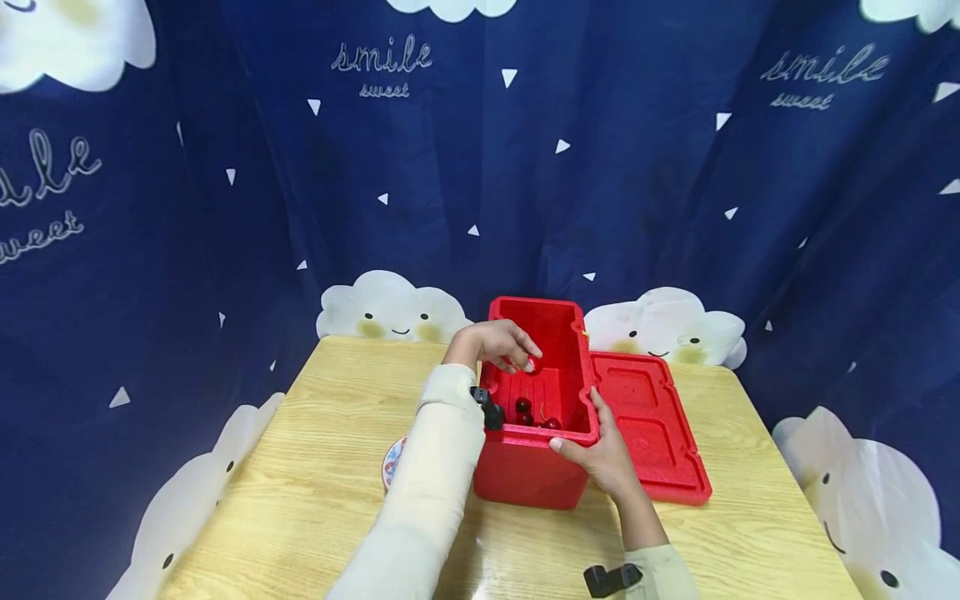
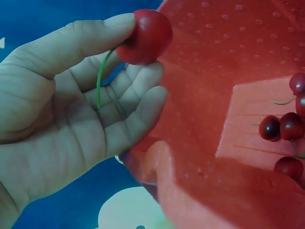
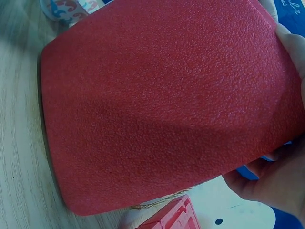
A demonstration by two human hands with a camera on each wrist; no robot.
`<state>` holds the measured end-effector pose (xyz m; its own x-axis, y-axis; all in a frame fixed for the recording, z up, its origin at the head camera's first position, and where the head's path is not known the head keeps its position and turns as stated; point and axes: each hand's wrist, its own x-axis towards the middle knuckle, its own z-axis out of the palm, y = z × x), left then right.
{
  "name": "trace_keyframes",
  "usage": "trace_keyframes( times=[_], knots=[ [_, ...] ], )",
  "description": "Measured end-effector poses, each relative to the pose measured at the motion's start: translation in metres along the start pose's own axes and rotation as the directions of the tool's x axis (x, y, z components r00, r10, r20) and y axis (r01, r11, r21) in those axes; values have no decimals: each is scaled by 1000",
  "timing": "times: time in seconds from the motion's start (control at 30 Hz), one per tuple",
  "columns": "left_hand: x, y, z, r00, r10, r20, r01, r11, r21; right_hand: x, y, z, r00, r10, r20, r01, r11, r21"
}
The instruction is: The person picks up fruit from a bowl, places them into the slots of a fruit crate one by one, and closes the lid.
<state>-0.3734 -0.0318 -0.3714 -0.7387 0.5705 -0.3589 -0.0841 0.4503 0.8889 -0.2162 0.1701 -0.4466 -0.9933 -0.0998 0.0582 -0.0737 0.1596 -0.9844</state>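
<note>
Between the thumb and fingers of my left hand [image 1: 504, 343] is a red cherry [image 2: 147, 37], its green stem hanging toward the palm. This hand is over the opening of a red foam box [image 1: 528, 475]. Inside, several dark cherries [image 2: 280, 127] lie on the box floor, some with stems. My right hand [image 1: 607, 454] grips the near right corner of the box, thumb at the front rim and fingers along the right side. In the right wrist view, the box wall [image 3: 167, 109] fills most of the picture, with part of that hand at the right edge.
A red lid [image 1: 652, 425] lies on the wooden table [image 1: 330, 492] just right of the box. Left of the box, a patterned bowl [image 1: 391, 461] is partly hidden behind the left forearm. A dark blue curtain [image 1: 450, 167] with clouds hangs around the table.
</note>
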Motion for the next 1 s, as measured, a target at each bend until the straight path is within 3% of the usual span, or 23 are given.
trace_keyframes(
  times=[0.23,0.53,0.77,1.0],
  knots=[
    [4,5,2,992,-109,56,106,993,46,1,-1,3,1000,-4,2,4,1000,-5],
    [8,5,1,988,-127,82,123,991,52,4,4,2,1000,-10,11,10,1000,-8],
    [0,3,0,996,-69,55,68,998,13,12,30,-1,1000,-17,-5,16,1000,-13],
    [-24,14,2,998,68,14,-69,993,94,12,33,-2,999,-42,-32,41,998,-44]
  ],
)
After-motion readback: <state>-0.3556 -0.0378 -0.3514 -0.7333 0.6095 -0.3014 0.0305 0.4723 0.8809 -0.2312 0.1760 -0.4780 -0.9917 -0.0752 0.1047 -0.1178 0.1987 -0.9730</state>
